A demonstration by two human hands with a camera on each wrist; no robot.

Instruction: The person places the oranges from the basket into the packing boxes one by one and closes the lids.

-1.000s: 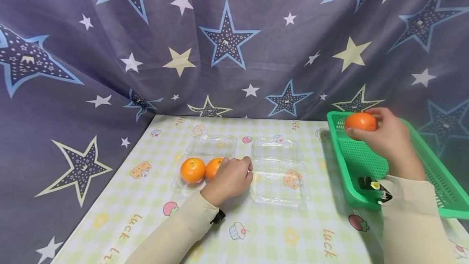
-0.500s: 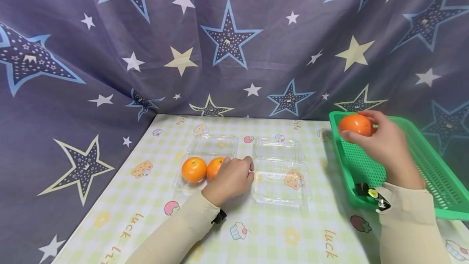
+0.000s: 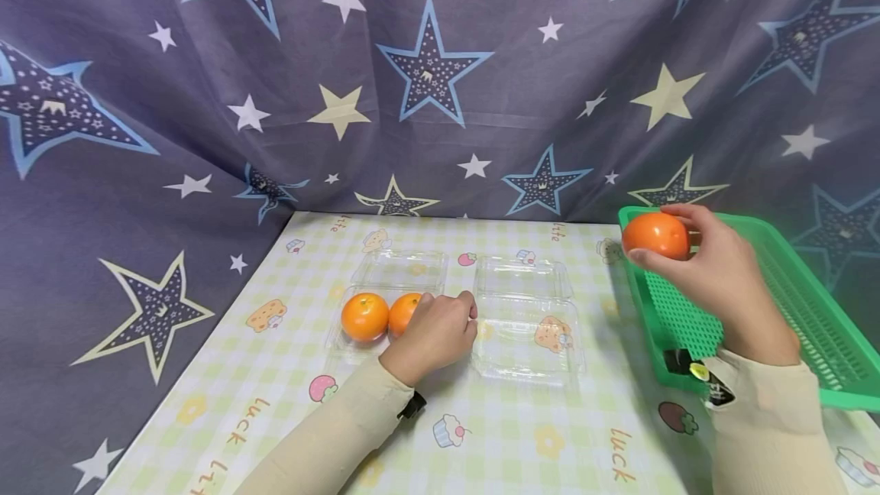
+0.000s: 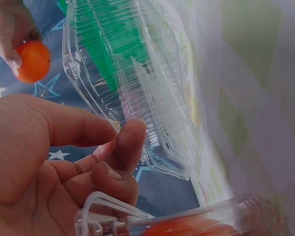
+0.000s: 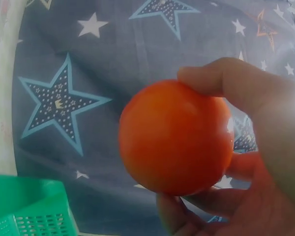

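Observation:
In the head view my right hand (image 3: 718, 273) grips a smooth orange-red tomato (image 3: 655, 236) above the left rim of the green basket (image 3: 763, 229). The right wrist view shows the tomato (image 5: 174, 140) between thumb and fingers. My left hand (image 3: 435, 333) stays still between two clear plastic containers, its fingers loosely bent. Seen from the left wrist, nothing is plainly held in that hand (image 4: 83, 152). The left container (image 3: 337, 354) bears an orange (image 3: 364, 317) and a second orange (image 3: 402, 313), partly hidden by the left hand. To its right lies the other container (image 3: 525, 380), lid raised.
A checked cloth (image 3: 275, 373) covers the table. Behind it hangs a dark curtain (image 3: 289, 59) printed with stars. Both containers' lids fold back toward the curtain. A sliver of orange shows at the right wrist; what it belongs to is hidden.
My right hand has carried the tomato a little to the left, from over the basket to its left rim. The left hand and the oranges have not moved.

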